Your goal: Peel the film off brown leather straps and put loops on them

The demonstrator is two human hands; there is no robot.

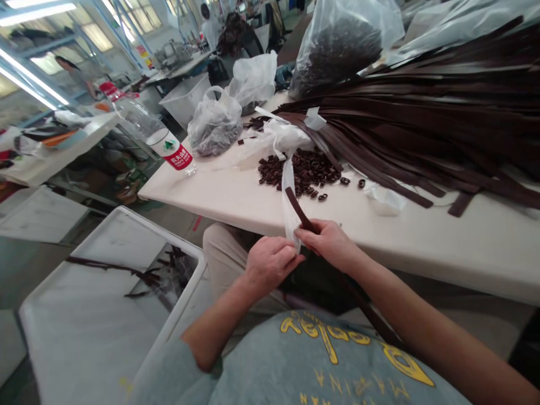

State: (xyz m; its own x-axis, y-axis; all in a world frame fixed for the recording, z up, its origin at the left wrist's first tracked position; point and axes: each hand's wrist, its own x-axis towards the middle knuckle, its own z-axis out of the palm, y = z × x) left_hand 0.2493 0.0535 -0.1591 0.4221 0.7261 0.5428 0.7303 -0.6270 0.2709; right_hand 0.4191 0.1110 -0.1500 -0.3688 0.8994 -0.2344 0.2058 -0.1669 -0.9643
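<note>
At the table's near edge, my right hand (333, 243) is closed on a dark brown strap (300, 209). One end of the strap points up over the table, and the rest trails below my forearm. My left hand (270, 263) is closed beside it, fingers wrapped round the lower end of a white, thin plastic-like strip (289, 211). That strip rises toward a pile of small dark brown loops (310, 171). A wide stack of similar brown straps (422, 118) lies to the right.
A plastic bottle (166, 147) stands near the table's left corner. Behind are a knotted plastic bag (216, 121) and a larger bag of dark pieces (343, 48). A white bin (101, 320) with brown scraps is at my left. Other people are in the background.
</note>
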